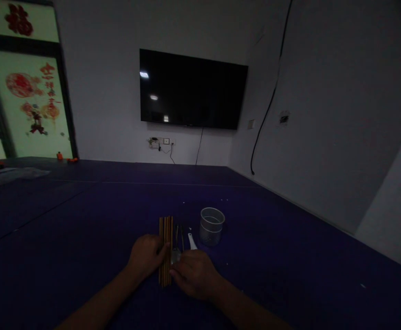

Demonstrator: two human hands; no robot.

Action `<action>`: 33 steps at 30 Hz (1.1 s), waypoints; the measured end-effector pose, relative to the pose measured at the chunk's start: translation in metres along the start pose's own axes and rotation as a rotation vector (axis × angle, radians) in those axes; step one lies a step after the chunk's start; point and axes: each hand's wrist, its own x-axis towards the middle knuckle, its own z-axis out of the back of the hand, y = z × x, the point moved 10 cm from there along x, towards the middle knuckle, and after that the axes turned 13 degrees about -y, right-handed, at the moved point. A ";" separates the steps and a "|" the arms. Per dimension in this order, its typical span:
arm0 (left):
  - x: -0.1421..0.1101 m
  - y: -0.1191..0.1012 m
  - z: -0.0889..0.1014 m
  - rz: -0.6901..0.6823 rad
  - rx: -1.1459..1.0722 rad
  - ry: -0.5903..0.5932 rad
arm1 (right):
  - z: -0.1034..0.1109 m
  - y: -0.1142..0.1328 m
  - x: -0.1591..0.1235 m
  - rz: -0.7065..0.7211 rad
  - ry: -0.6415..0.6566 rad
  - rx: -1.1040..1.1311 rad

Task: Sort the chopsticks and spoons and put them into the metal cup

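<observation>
A bundle of brown wooden chopsticks (166, 229) lies lengthwise on the dark blue table (83, 229). My left hand (146, 257) rests against the bundle's left side, fingers curled onto the sticks. My right hand (195, 274) lies over the near ends of some metal utensils (179, 233) and a white spoon (191, 240), fingers bent down on them; what it grips is hidden. A perforated metal utensil holder (212, 226) stands upright just right of the spoon.
A black wall-mounted screen (192, 89) hangs on the white wall ahead, with sockets and cables below. A glass door with red paper decorations (31, 98) is at the far left. Small orange items (66, 158) sit at the table's far edge.
</observation>
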 end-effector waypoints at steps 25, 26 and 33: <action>-0.001 0.008 -0.012 0.064 -0.073 0.097 | -0.007 -0.024 -0.006 -0.220 0.084 -0.044; -0.001 0.008 -0.011 0.066 -0.067 0.094 | -0.008 -0.024 -0.007 -0.221 0.088 -0.045; -0.001 0.010 -0.009 0.106 -0.039 0.098 | -0.010 -0.026 -0.009 -0.221 0.088 -0.050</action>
